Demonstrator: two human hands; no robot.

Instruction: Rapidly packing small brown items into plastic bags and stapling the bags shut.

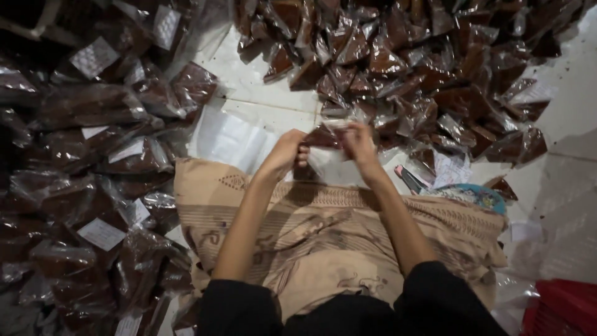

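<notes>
Both my hands meet in front of me over a white tiled floor. My left hand and my right hand pinch the two ends of a small clear plastic packet filled with a dark brown stuff. The packet hangs between them, just above my lap, which is covered by a beige patterned cloth. A loose clear bag hangs just under the packet.
A heap of small brown packets lies ahead and to the right. Larger clear bags of brown packets with white labels pile up on the left. A bright patterned item and paper slips lie to the right; something red at the bottom right.
</notes>
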